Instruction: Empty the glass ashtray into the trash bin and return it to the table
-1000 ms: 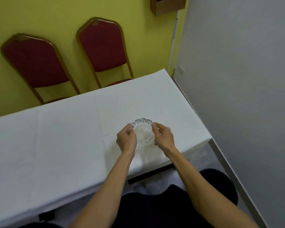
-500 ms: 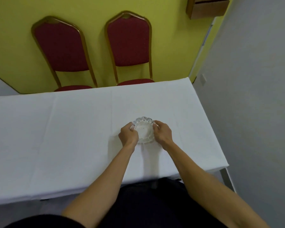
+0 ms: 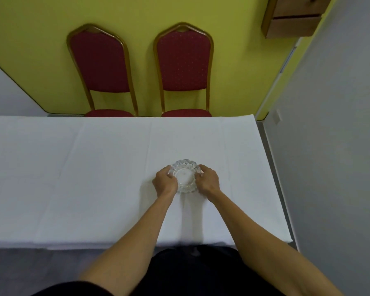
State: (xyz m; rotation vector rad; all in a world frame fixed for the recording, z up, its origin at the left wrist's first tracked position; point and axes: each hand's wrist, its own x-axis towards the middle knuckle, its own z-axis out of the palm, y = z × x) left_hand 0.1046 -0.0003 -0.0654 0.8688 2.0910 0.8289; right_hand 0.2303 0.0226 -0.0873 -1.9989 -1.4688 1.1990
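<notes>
two hands are closing on the glass ashtray (image 3: 184, 175): my left hand (image 3: 165, 182) and right hand (image 3: 207, 180) are curling fingers round its scalloped rim, on the table (image 3: 73, 178) near the right end. it's probably heavy, slick, breakable (trash bin unseen).

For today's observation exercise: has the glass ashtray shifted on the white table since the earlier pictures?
Cannot tell. The camera swung; the glass ashtray stays near the table right end, between both hands.

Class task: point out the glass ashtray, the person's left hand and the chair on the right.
glass ashtray (image 3: 185, 175), head view, its clear bowl.
left hand (image 3: 165, 183), head view, its back.
right chair (image 3: 184, 63), head view, its red backrest.
</notes>
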